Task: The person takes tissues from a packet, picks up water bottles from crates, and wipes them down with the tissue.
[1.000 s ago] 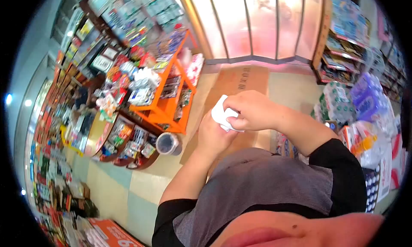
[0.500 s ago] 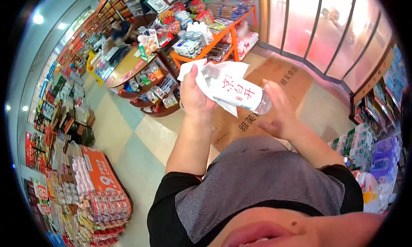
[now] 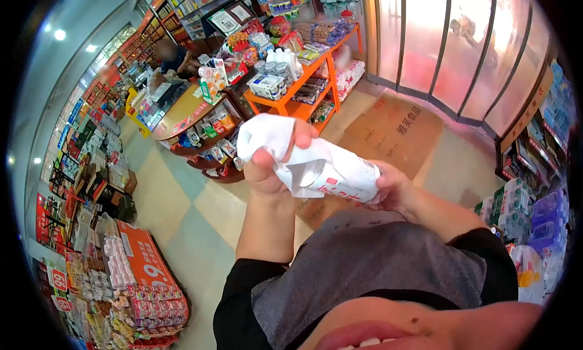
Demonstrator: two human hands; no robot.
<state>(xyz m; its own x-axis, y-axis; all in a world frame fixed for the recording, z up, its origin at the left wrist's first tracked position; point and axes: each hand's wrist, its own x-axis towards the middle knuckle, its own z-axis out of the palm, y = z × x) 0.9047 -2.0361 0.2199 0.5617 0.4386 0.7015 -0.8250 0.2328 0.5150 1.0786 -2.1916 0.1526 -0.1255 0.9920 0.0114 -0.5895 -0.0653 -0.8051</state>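
A plastic bottle (image 3: 352, 178) with a white label and red characters lies tilted in front of my chest. A white tissue or thin cloth (image 3: 265, 135) wraps around its left end, covering that end. My left hand (image 3: 267, 171) is closed around the tissue and the covered part of the bottle, thumb and fingertips showing. At the bottle's right end, my right hand (image 3: 392, 189) is wrapped around it, most of its fingers hidden behind.
An orange shelf (image 3: 291, 107) with cans and packets stands ahead, beside a rounded wooden counter (image 3: 188, 110); a person (image 3: 172, 57) sits behind it. Flattened cardboard (image 3: 395, 128) lies on the floor near a folding door (image 3: 461, 52). Packaged goods (image 3: 149, 271) are stacked at left, bottle packs (image 3: 513, 204) at right.
My right hand has closed on the bottle's right end, where it was spread beside it before. The bottle has moved down and rolled, and my left fingers now curl over the tissue.
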